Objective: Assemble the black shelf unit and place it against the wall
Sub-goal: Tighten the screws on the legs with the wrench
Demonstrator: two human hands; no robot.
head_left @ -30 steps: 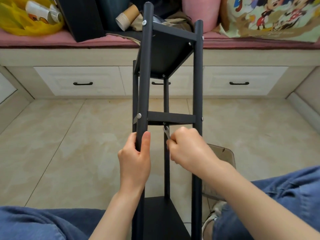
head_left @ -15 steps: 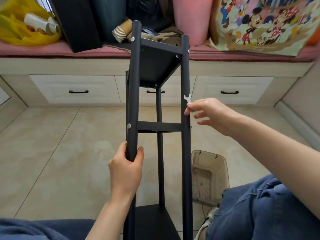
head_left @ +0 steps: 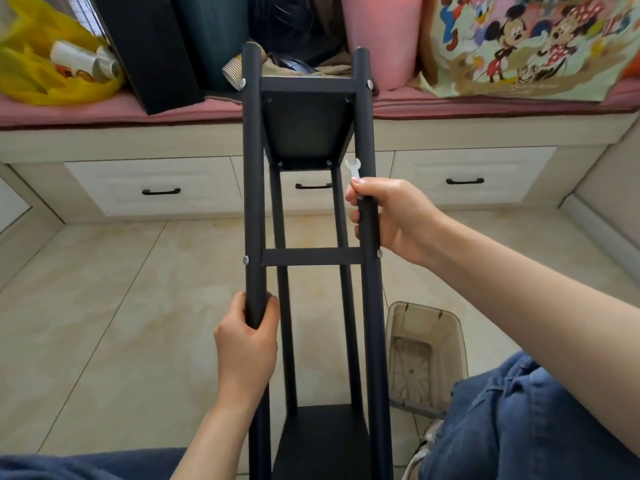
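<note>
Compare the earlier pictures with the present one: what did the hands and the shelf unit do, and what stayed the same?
The right hand left the middle crossbar, carried the small white wrench up and rightward, and now grips the right front post, with the wrench pinched at its fingertips. The shelf unit turned to face the camera squarely. The left hand kept its grip on the left front post.

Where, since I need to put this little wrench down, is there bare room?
Widest: the tiled floor left of the shelf unit, up to the drawers. A narrower strip lies right, between drawers and the clear bin. The pink bench cushion is crowded: yellow bag, black board, pillows.
</note>
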